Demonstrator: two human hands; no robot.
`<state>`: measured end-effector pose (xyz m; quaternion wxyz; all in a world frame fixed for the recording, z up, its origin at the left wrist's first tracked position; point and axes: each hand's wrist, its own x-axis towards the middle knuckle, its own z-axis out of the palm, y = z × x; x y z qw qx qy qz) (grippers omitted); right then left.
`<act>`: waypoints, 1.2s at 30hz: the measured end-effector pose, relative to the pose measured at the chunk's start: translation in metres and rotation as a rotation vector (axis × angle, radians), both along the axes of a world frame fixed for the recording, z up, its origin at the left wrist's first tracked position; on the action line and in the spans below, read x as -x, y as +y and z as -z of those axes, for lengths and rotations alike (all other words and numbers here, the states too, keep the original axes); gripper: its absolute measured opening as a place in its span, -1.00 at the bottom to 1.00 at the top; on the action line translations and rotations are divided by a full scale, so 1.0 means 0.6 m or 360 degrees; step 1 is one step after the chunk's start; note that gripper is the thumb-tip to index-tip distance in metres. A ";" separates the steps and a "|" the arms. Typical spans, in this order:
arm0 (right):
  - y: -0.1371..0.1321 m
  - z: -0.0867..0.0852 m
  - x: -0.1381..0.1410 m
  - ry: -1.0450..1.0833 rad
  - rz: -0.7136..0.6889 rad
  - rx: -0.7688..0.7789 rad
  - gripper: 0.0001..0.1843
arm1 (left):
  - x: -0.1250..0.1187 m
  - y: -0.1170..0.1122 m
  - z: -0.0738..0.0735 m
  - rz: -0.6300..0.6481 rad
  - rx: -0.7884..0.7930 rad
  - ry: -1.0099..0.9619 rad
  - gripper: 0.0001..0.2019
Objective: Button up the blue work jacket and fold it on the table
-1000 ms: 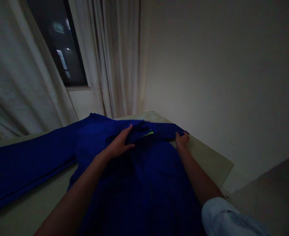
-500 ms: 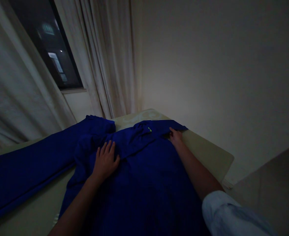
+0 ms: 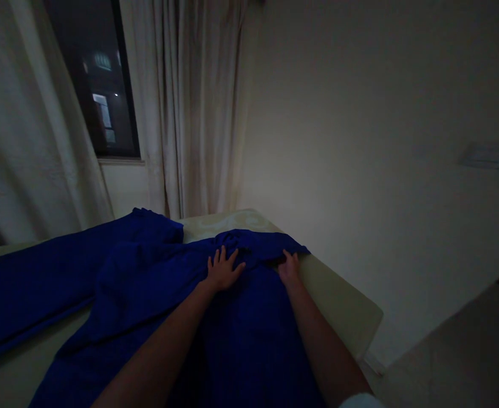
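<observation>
left hand (image 3: 222,271) – open, flat on blue garment (image 3: 249,340) at collar end | right hand (image 3: 289,271) – seemingly flat too, beside it | garment spread over bed (image 3: 338,300), collar end rumpled

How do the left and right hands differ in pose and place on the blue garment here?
The left hand lies flat, fingers spread; the right hand has its fingers together, and whether they pinch cloth is unclear. The left hand sits near the middle of the blue garment; the right hand is at its edge beside the mattress. Both touch the garment's far end.
</observation>
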<state>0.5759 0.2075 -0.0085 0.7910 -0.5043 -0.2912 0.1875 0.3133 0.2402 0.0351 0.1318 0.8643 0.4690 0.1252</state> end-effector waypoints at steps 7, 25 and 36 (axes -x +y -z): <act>-0.002 -0.029 0.011 -0.0266 0.0174 0.0069 -0.59 | 0.258 0.001 -0.021 -0.0292 -0.0227 0.0195 -0.37; -0.036 -0.035 0.217 -0.2467 -0.0885 0.0691 -0.29 | 0.471 -0.027 -0.090 -0.0331 0.0905 -0.0635 -0.01; -0.048 -0.058 0.231 -0.2647 -0.0495 0.0980 -0.07 | 0.424 -0.032 -0.072 -0.0252 0.0479 -0.0475 -0.54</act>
